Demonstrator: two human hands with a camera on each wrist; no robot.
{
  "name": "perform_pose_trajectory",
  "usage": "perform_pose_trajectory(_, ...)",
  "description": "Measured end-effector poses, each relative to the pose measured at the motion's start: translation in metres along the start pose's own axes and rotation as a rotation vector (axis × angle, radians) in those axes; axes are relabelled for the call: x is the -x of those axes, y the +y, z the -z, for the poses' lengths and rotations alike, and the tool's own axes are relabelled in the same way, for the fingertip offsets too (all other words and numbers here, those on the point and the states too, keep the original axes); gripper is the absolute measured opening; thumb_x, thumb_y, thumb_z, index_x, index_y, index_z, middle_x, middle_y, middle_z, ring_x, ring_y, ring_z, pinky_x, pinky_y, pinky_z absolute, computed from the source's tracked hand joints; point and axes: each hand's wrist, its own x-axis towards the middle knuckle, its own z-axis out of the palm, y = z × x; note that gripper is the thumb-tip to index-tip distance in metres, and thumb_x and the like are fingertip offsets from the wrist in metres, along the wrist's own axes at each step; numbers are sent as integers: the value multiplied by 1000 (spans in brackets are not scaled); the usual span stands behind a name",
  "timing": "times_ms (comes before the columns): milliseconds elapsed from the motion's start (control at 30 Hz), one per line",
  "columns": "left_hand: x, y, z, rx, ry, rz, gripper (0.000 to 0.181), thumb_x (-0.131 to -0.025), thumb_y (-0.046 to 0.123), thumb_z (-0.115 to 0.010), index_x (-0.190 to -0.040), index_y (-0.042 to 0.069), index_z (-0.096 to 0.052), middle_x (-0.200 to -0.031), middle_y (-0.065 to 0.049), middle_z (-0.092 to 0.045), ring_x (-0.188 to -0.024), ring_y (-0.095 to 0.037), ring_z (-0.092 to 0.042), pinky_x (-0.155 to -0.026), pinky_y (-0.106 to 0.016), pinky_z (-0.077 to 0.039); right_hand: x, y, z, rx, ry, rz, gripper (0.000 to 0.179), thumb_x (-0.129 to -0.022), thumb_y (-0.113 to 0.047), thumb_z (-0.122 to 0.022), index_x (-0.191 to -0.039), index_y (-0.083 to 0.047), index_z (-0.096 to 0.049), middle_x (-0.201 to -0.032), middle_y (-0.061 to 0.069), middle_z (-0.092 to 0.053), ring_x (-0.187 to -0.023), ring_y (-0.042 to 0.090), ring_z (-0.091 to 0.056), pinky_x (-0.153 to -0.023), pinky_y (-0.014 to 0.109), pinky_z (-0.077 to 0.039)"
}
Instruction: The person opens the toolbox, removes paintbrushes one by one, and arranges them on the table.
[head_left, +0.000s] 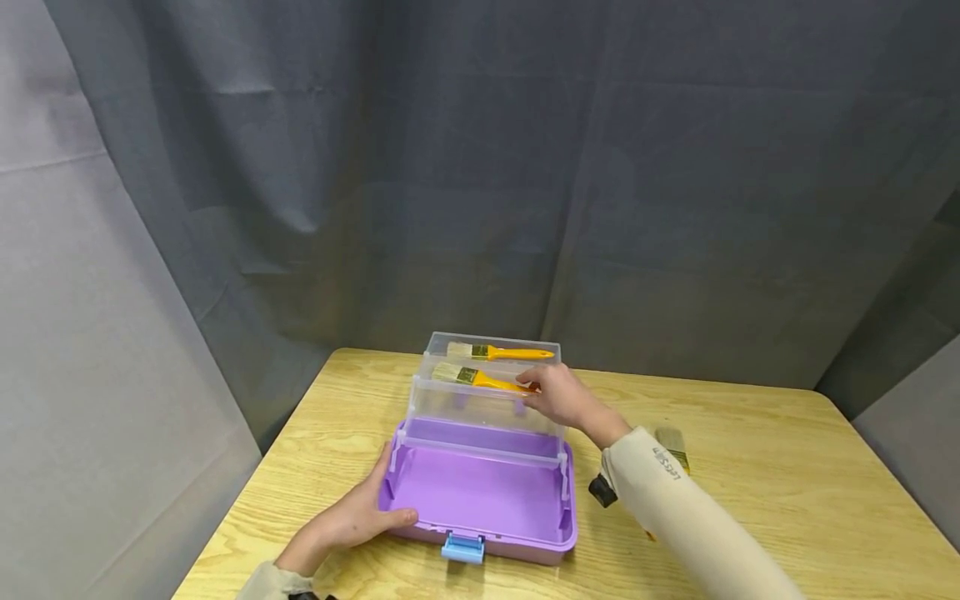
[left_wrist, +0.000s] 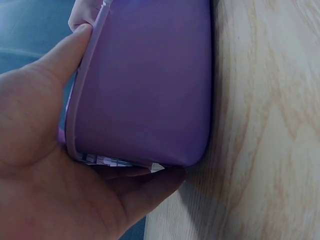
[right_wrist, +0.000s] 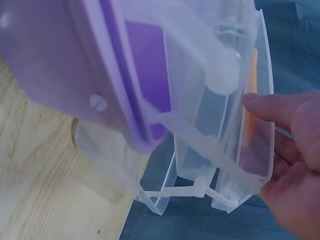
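Note:
A purple storage box (head_left: 480,492) stands with its clear tiered trays (head_left: 487,408) raised at the back. My left hand (head_left: 360,512) grips its front left corner, thumb along the rim and fingers round the side; the left wrist view shows the purple wall (left_wrist: 145,85) between them. At the upper tiers, my right hand (head_left: 558,393) pinches the yellow handle of a paintbrush (head_left: 480,379), whose pale bristles point left. In the right wrist view the thumb (right_wrist: 270,107) overlaps the orange-looking handle (right_wrist: 252,75) at the clear tray's edge. Another paintbrush (head_left: 498,352) lies behind it in the topmost tier.
A further paintbrush (head_left: 672,446) lies on the wooden table (head_left: 780,467) at the right, partly hidden by my right sleeve (head_left: 690,508). The box's blue latch (head_left: 462,547) hangs open at the front. Grey curtains (head_left: 480,183) rise behind the table.

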Motion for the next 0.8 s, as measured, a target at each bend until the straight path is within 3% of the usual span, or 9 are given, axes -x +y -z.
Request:
perform_pose_trajectory(467,-1,-2,-1,12,-12,-22,113,-83,26,-74,-150,11,16,-154,-24,6,-139,-42,-8,-110,-57,-7,-1,-4,1,-281,63,-186,33,-76,1,-76,-109,-1,-70,-104,10,-69,-91,24,-64,-82,38,-54)
perform_pose_trajectory(667,-2,-2,-1,7,-3,-17,113,-82,25,-74,-150,8,15,-153,-27,6,-138,-44,-7,-110,-57,-7,-5,-10,5,-373,66,-252,29,-80,-4,-74,-109,-4,-71,-106,7,-69,-95,22,-64,-81,35,-54)
perform_pose_trajectory(800,-2,-2,-1,6,2,-13,113,-82,25,-74,-150,7,14,-153,-28,5,-138,-45,-7,-110,-57,-7,-9,-16,6,-400,98,-261,25,-82,-9,-74,-106,-6,-73,-103,7,-69,-89,19,-65,-75,31,-55)
